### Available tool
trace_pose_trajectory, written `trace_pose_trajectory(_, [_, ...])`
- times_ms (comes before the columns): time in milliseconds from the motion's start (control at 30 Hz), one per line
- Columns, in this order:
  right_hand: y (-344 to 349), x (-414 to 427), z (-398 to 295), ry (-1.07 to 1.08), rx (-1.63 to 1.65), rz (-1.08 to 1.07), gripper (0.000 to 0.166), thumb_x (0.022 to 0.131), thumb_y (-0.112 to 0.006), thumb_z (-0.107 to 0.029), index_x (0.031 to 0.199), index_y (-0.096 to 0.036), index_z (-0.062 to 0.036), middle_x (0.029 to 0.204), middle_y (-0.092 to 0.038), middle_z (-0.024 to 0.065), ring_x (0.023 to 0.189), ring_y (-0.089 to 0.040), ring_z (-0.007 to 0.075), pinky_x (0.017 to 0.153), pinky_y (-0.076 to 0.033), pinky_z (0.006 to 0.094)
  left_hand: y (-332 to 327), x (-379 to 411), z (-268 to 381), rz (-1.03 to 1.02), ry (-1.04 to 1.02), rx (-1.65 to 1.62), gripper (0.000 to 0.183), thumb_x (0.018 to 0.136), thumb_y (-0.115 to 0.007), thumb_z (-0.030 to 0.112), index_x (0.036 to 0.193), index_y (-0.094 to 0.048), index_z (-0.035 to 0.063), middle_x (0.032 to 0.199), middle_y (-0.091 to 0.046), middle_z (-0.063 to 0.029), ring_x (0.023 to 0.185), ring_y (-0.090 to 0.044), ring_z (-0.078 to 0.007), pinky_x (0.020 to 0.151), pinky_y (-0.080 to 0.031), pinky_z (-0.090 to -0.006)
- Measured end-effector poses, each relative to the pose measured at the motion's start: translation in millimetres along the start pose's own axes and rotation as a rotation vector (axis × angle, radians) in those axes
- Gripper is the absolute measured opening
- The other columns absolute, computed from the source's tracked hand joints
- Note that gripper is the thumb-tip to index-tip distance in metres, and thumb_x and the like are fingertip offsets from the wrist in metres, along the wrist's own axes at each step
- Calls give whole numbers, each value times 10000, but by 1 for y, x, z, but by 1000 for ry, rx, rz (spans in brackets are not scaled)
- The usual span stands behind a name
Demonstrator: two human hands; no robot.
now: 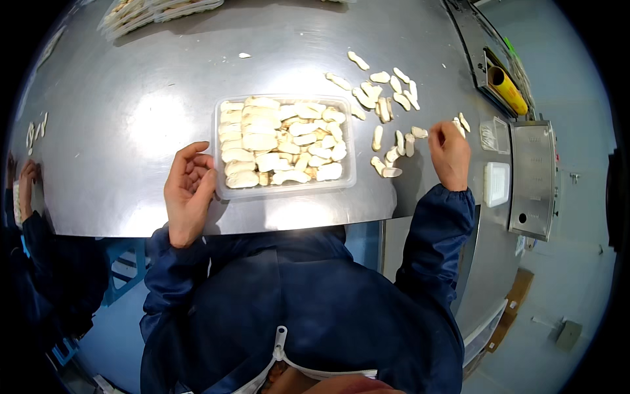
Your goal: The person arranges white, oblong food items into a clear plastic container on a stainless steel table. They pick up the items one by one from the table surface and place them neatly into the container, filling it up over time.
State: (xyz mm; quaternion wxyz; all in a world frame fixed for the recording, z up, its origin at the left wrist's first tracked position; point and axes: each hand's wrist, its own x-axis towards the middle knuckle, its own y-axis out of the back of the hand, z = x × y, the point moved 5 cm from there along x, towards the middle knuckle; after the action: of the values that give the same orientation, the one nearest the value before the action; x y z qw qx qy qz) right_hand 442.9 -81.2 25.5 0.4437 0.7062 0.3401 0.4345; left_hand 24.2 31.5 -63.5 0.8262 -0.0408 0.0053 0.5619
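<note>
A clear plastic tray (352, 147) full of pale mushroom pieces (260, 140), probably king oyster mushrooms, sits before me on a steel table. On its left side the pieces are stacked in neat rows; elsewhere they lie less evenly. My left hand (189, 194) is beside the tray's left wall, fingers loosely bent and nothing held. Whether its fingertips touch the wall is unclear. To the right, my right hand (449, 152) is curled palm down by a few mushroom pieces (463, 122). Its fingertips are hidden. Loose mushroom pieces (384, 93) are scattered between tray and right hand.
Filled trays (142, 17) stand at the far left of the steel table (147, 108). Another person's hand (27, 184) shows at the left rim. On the right are a yellow roll (508, 91), a steel machine (532, 180) and a small white-lidded container (497, 184).
</note>
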Motion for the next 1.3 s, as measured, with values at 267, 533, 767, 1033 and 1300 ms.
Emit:
trace_pose_trajectory(267, [-36,-28,39,-158,-3,-28,220,822,-634,-84,1042,-628,-88,1045,-603,104,909,-607,324,750,-494,406,3,0,3,31,36,132,410,891,-528,-44,1297,-473,-34,980,-552,-42,759,-505,-59,672,-433,-175])
trace_pose_trajectory(533, [-43,-12,40,62,41,51,162,772,-621,-22,934,-625,-32,975,-592,137,921,-574,348,783,-480,417,5,-4,2,26,6,112,406,919,-504,-33,1322,-452,-26,980,-556,-48,748,-517,-66,656,-422,-191])
trace_pose_trajectory(767, [-40,-9,51,-153,65,-83,135,774,-657,-77,847,-562,-16,868,-580,155,814,-586,351,706,-471,438,3,-2,2,6,-4,84,397,919,-512,-33,1312,-456,-27,966,-560,-45,756,-528,-67,658,-427,-187])
trace_pose_trajectory(1033, [-40,-5,48,-21,32,66,197,764,-689,-74,878,-536,-23,874,-580,154,817,-592,348,697,-477,424,3,-3,3,2,-1,43,398,922,-515,-39,1316,-461,-19,966,-566,-43,759,-535,-62,658,-441,-186])
trace_pose_trajectory(1300, [-43,-5,49,-43,70,36,212,779,-695,-86,948,-587,-18,890,-581,140,822,-596,338,716,-487,417,5,-3,-2,-3,6,23,421,914,-529,0,1329,-459,3,991,-532,-29,748,-485,-39,645,-413,-159])
